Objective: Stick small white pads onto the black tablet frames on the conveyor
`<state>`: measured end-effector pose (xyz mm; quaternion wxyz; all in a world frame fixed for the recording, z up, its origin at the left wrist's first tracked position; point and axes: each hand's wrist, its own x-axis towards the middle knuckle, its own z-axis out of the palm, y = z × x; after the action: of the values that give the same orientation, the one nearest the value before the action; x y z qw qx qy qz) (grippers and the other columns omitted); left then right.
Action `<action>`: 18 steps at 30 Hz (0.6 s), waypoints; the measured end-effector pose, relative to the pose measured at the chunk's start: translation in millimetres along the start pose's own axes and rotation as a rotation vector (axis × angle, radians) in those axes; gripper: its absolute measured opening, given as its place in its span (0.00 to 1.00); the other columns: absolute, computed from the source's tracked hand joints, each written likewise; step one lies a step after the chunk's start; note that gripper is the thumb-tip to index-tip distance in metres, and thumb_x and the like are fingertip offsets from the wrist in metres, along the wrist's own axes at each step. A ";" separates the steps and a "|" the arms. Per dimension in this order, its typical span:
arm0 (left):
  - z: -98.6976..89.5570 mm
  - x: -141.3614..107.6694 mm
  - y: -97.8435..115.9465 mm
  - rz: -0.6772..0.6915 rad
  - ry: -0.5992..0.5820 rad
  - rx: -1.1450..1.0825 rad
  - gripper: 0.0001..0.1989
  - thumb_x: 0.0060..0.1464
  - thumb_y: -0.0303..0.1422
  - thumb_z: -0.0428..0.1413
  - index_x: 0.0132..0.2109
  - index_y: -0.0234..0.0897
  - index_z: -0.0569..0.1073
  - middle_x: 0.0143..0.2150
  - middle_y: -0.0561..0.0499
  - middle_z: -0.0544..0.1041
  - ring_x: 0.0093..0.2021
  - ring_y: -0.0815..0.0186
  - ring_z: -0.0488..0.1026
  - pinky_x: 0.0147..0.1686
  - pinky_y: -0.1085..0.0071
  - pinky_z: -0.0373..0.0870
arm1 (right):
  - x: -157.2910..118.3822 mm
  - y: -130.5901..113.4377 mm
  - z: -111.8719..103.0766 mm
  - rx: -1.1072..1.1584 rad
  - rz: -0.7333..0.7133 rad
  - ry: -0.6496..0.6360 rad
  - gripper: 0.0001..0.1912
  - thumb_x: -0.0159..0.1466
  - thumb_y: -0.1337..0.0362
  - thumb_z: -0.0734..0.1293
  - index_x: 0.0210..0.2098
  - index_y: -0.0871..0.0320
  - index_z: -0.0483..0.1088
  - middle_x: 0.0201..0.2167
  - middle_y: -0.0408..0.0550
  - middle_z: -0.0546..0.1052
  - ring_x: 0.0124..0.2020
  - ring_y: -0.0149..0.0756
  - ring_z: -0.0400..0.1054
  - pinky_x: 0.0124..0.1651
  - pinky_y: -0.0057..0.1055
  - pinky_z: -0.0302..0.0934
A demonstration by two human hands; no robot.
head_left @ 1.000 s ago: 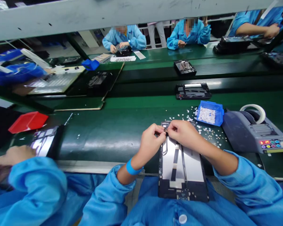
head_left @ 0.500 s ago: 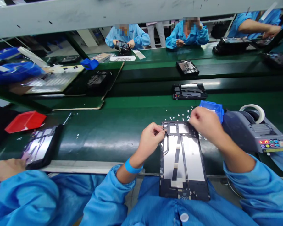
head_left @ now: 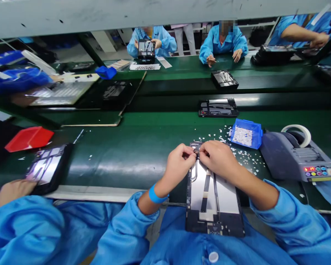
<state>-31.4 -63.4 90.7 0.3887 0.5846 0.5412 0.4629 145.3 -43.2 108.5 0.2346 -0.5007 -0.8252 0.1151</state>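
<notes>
An opened tablet (head_left: 226, 191), its silvery battery cells and dark ribbon cable showing, rests partly on the bench edge and reaches toward my lap. Both hands meet over its far left corner. My left hand (head_left: 180, 162) pinches a small dark part (head_left: 195, 151) there, perhaps a camera or cable end; its kind is too small to tell. Close beside it, my right hand (head_left: 219, 160) has its fingertips pressed together at the same part. Whatever lies between those right fingertips is hidden. A blue band circles my left wrist.
Past my right hand stands a blue bin (head_left: 255, 136) of small white pieces, with more scattered around it. A grey tape dispenser (head_left: 287, 154) is at right. Another tablet (head_left: 217, 108) lies farther back. At left are a red tray (head_left: 30, 138) and a neighbour's hand (head_left: 15, 191) on a tablet (head_left: 46, 165).
My right hand has come from beside the blue bin, leftward and nearer, to meet my left hand at the tablet's corner. My left hand has stayed nearly in place.
</notes>
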 end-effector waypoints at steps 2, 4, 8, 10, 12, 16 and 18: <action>0.8 0.5 0.9 0.017 0.005 0.014 0.03 0.50 0.30 0.59 0.31 0.39 0.72 0.36 0.50 0.81 0.37 0.64 0.78 0.38 0.68 0.72 | -0.6 2.3 -1.0 -0.026 -0.019 0.012 0.06 0.64 0.71 0.65 0.32 0.56 0.73 0.31 0.47 0.79 0.35 0.39 0.70 0.41 0.33 0.56; 1.2 0.8 1.9 0.027 0.008 0.027 0.02 0.50 0.30 0.59 0.31 0.39 0.72 0.35 0.50 0.81 0.37 0.64 0.78 0.38 0.69 0.72 | -1.2 2.8 -1.3 -0.061 -0.043 0.020 0.07 0.63 0.71 0.65 0.31 0.56 0.73 0.30 0.48 0.78 0.34 0.39 0.69 0.41 0.33 0.56; 1.7 -0.1 4.6 0.045 0.015 0.054 0.02 0.50 0.28 0.58 0.31 0.39 0.72 0.35 0.51 0.81 0.36 0.64 0.78 0.38 0.69 0.72 | 0.7 -2.0 2.5 -0.107 -0.089 0.036 0.09 0.63 0.72 0.64 0.28 0.56 0.71 0.29 0.48 0.76 0.33 0.38 0.66 0.40 0.33 0.55; 1.9 -0.7 6.3 0.059 0.012 0.068 0.02 0.50 0.27 0.58 0.31 0.39 0.73 0.35 0.51 0.82 0.37 0.64 0.78 0.38 0.69 0.72 | 3.5 -5.9 4.9 -0.102 -0.109 0.035 0.09 0.62 0.72 0.63 0.28 0.56 0.71 0.28 0.47 0.76 0.32 0.37 0.65 0.39 0.32 0.54; 1.9 -0.9 7.8 0.069 0.000 0.076 0.03 0.50 0.27 0.58 0.31 0.40 0.73 0.34 0.52 0.81 0.36 0.65 0.78 0.38 0.69 0.72 | 6.6 -6.3 4.0 -0.081 -0.128 0.022 0.09 0.61 0.73 0.63 0.28 0.56 0.70 0.28 0.47 0.75 0.32 0.37 0.64 0.39 0.32 0.53; -0.7 -0.1 9.1 0.044 0.001 0.053 0.02 0.51 0.28 0.59 0.31 0.39 0.73 0.36 0.50 0.82 0.37 0.64 0.78 0.37 0.69 0.72 | 5.5 24.9 -19.7 -0.061 -0.017 0.034 0.07 0.60 0.70 0.64 0.26 0.55 0.68 0.28 0.47 0.75 0.32 0.37 0.65 0.36 0.32 0.52; -4.2 0.0 10.1 0.003 -0.010 0.029 0.02 0.51 0.29 0.59 0.31 0.39 0.73 0.36 0.50 0.82 0.36 0.64 0.78 0.35 0.70 0.72 | -1.7 54.7 -41.6 -0.121 0.170 0.063 0.07 0.60 0.67 0.65 0.25 0.55 0.68 0.27 0.47 0.74 0.31 0.37 0.64 0.34 0.32 0.49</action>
<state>-32.7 -64.8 101.4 0.3821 0.5931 0.5451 0.4528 209.1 -20.7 120.7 0.2192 -0.5853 -0.7776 0.0688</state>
